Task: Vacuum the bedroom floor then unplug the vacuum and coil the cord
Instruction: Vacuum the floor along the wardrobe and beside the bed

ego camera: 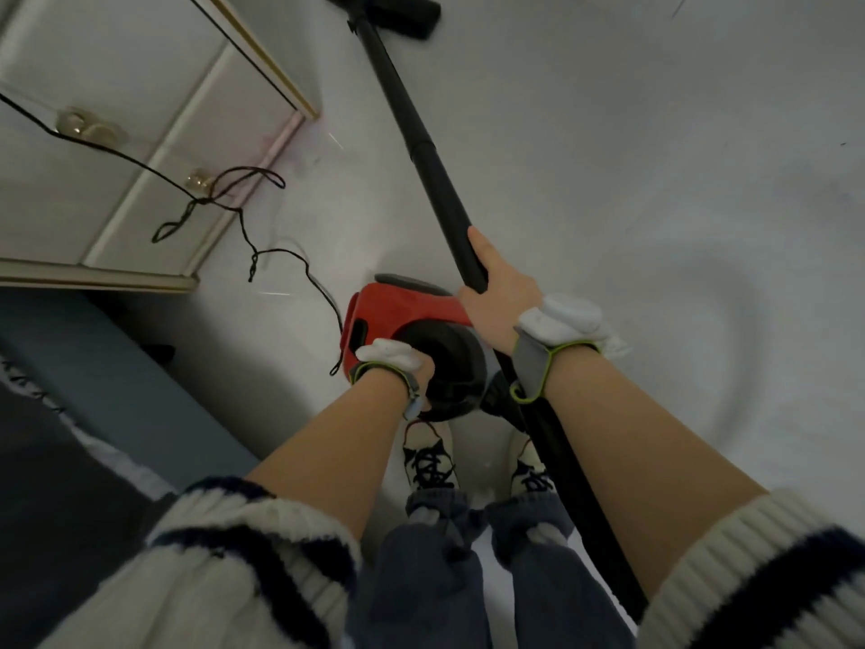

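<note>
At far left, the blue-grey edge of a bed (117,358) meets a white dresser (140,133) with gold trim and round knobs. A thin black cord (299,262) crosses the dresser's drawer fronts from the left edge of the view, drops in loose kinks and loops to the floor (655,180), and runs to the red vacuum body (398,311), which sits low just ahead of the person's shoes (430,461).

The left hand (419,370) reaches down onto the black round part of that body. Its fingers are hidden under the wrist and strap, so I cannot tell whether they grip or only rest there. To its right, the right hand (496,292) grips the black wand (421,133), thumb laid along the tube and fingers wrapped under it. The wand slants up and away to the floor head (412,16), which lies flat on the pale floor at the top of the view.

By my reading, the vacuuming step is in hand; how much floor is already covered cannot be judged. The cord lies slack and uncoiled, and its far end is out of view, so unplugging and coiling appear not yet done.
</note>
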{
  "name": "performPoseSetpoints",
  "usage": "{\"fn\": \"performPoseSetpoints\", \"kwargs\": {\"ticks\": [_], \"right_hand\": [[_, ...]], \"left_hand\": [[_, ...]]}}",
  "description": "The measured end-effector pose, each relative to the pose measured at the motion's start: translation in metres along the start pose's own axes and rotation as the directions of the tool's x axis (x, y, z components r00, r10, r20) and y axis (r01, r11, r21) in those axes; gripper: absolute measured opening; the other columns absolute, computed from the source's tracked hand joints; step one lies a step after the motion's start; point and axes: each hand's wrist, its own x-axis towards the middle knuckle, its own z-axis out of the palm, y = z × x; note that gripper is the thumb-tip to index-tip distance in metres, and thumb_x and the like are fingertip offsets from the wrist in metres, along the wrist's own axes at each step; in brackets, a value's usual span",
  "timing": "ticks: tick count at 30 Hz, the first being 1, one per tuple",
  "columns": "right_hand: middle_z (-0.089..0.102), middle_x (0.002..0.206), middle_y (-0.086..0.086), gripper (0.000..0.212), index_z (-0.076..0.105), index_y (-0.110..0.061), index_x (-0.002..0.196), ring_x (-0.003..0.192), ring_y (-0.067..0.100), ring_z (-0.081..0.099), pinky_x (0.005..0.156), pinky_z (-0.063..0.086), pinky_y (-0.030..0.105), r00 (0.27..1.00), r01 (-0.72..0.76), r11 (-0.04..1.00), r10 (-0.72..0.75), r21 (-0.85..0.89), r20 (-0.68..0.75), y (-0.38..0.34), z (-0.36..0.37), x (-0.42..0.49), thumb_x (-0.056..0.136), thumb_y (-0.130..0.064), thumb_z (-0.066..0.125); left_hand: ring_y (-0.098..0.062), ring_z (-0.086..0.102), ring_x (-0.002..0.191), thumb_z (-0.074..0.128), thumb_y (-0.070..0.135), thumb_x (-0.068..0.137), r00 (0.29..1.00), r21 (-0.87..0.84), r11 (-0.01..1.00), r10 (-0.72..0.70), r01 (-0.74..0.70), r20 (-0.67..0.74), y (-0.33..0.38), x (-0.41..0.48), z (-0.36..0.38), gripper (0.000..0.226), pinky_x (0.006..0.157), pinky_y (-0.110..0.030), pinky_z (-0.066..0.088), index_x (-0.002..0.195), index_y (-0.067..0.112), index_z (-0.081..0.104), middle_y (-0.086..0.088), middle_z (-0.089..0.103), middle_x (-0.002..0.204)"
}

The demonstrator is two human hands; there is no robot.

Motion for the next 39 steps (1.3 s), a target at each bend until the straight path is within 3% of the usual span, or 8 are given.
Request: {"fn": "performPoseSetpoints", "kwargs": {"ticks": [4,8,11,15,25,31,35,39], "right_hand": [[0.061,0.111,0.006,0.070,0.010,-0.043,0.148,0.073,0.027,0.060,0.078,0.054,0.037,1.000,-0.002,0.998,0.003,0.069,-0.012,0.005,0.008,-0.003,0.094,-0.022,0.047],[0.057,0.115,0.001,0.069,0.012,-0.044,0.148,0.057,0.014,0.052,0.072,0.054,0.033,1.000,-0.004,0.990,0.005,0.143,-0.010,0.009,0.012,-0.003,0.094,-0.023,0.049],[0.055,0.109,-0.003,0.068,0.013,-0.044,0.148,0.053,0.011,0.051,0.060,0.052,0.025,1.000,-0.001,0.984,0.003,0.178,-0.012,0.013,0.017,0.000,0.094,-0.022,0.048],[0.053,0.109,-0.005,0.069,0.013,-0.042,0.148,0.057,0.008,0.050,0.067,0.054,0.029,1.000,0.022,0.986,-0.018,0.167,-0.025,0.024,0.027,0.004,0.094,-0.021,0.049],[0.061,0.105,0.004,0.069,0.009,-0.049,0.146,0.069,0.022,0.062,0.073,0.058,0.042,1.000,-0.021,0.992,0.022,0.122,-0.004,0.033,0.039,0.009,0.095,-0.025,0.048],[0.060,0.106,0.003,0.070,0.011,-0.048,0.146,0.065,0.021,0.060,0.074,0.057,0.043,1.000,-0.023,0.994,0.023,0.105,-0.006,0.030,0.034,0.011,0.094,-0.024,0.049],[0.057,0.108,-0.001,0.069,0.013,-0.045,0.148,0.059,0.017,0.053,0.069,0.055,0.032,1.000,-0.025,0.992,0.026,0.125,-0.011,0.014,0.022,0.006,0.094,-0.022,0.050],[0.059,0.102,0.005,0.069,0.016,-0.040,0.149,0.052,0.018,0.055,0.040,0.042,0.010,0.998,-0.057,0.991,0.059,0.123,-0.015,-0.011,0.008,-0.003,0.093,-0.018,0.049]], "left_hand": [[-0.024,0.050,0.104,0.062,0.043,0.082,0.962,-0.036,0.991,0.114,-0.126,-0.248,-0.007,0.006,-0.003,0.052,0.078,-0.030,0.037,0.123,0.012,0.052,-0.006,0.052,0.117],[-0.032,0.027,0.135,0.073,0.056,0.065,0.858,-0.240,0.971,-0.111,-0.015,-0.502,-0.019,0.002,0.018,0.096,0.112,-0.043,0.027,0.141,0.019,0.027,-0.011,0.026,0.147],[-0.038,0.006,0.145,0.076,0.055,0.065,0.890,-0.491,0.870,-0.256,0.042,-0.378,-0.038,0.011,0.032,0.125,0.120,-0.047,0.012,0.151,0.013,-0.004,-0.017,-0.003,0.157],[-0.031,0.007,0.147,0.079,0.054,0.062,0.914,-0.533,0.846,-0.198,-0.024,-0.354,-0.054,0.039,0.032,0.134,0.121,-0.041,0.015,0.150,0.008,-0.009,-0.013,-0.003,0.159],[-0.032,0.020,0.143,0.070,0.045,0.076,0.943,-0.484,0.875,-0.160,-0.002,-0.292,-0.058,0.056,0.027,0.111,0.118,-0.039,0.023,0.151,0.011,-0.004,-0.013,0.002,0.159],[-0.034,0.014,0.145,0.078,0.043,0.070,0.975,-0.475,0.880,-0.112,0.008,-0.191,-0.056,0.042,0.019,0.123,0.119,-0.042,0.023,0.151,0.010,-0.009,-0.012,-0.006,0.159],[-0.033,0.029,0.139,0.056,0.024,0.091,0.969,-0.446,0.894,-0.144,0.040,-0.202,-0.056,0.013,0.005,0.077,0.114,-0.036,0.028,0.149,0.005,0.010,-0.016,0.019,0.154],[-0.031,0.042,0.132,0.046,0.018,0.095,0.943,-0.757,0.646,-0.182,-0.098,-0.277,-0.046,-0.039,-0.039,0.049,0.107,-0.035,0.036,0.142,0.006,0.036,-0.015,0.042,0.144]]}}
